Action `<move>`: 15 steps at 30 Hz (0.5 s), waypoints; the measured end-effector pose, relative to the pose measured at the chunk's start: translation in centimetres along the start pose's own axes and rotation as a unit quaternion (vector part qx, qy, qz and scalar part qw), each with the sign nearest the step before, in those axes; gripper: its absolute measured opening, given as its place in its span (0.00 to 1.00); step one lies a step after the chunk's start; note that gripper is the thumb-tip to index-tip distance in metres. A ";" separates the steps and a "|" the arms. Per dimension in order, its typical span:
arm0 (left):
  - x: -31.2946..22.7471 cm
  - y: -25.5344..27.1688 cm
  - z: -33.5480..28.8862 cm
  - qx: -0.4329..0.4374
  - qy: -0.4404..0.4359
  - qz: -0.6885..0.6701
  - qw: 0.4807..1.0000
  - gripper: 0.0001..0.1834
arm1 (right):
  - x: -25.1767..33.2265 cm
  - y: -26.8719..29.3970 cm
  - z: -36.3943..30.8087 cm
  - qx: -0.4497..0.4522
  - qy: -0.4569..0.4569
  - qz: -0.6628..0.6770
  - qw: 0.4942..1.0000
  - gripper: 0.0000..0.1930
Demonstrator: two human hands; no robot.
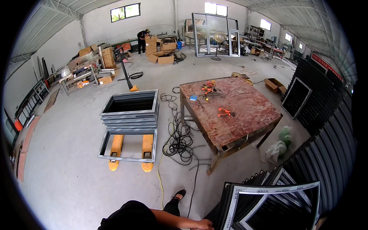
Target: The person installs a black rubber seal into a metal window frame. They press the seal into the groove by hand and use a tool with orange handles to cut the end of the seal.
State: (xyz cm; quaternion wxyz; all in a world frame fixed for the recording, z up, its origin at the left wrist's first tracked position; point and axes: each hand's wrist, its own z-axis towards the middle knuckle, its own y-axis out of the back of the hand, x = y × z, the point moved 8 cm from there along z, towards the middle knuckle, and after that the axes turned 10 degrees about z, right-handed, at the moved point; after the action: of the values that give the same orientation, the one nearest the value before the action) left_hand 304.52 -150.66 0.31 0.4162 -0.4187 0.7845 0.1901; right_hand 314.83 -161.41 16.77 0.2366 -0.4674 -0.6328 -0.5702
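From a black sleeve, my left forearm reaches right across the lower edge. My left hand (204, 224) is at the left side of a dark window frame (279, 189) wrapped in pale printed film. Its fingers look curled on the frame's edge, partly cut off by the picture's border. That frame leans at the front of a row of similar dark frames (264, 177). My right hand is out of view. Ahead on the left, a stack of rectangular frames (130, 122) rests on an orange pallet jack (147, 147), with one frame lying lower across the forks.
A worn reddish table (234, 111) holds orange-handled pliers (225, 112) and a blue box (193, 98). Tangled black cables (179, 143) and a yellow cord (159, 176) lie on the floor. Tall stacked dark frames (312, 90) line the right. A person (142, 40) stands near cardboard boxes (161, 58).
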 end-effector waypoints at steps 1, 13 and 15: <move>0.5 0.3 0.7 -0.014 -0.010 0.093 0.996 0.14 | 0.0 -0.2 0.0 0.003 -0.002 0.004 1.000 0.19; 1.4 -1.3 2.2 -0.037 0.008 0.098 0.994 0.10 | 6.1 3.8 -2.2 0.100 0.006 -0.210 0.973 0.28; 4.2 -2.5 2.2 -0.027 0.051 -0.234 0.971 0.06 | 7.7 5.4 -2.1 0.061 0.034 -0.254 0.965 0.22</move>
State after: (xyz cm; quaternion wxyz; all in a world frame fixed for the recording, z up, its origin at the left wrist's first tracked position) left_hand 306.36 -152.77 -4.21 0.3973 -0.6107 0.6794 0.0871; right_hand 315.54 -161.41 26.44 0.1338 -0.2561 -0.7559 -0.5875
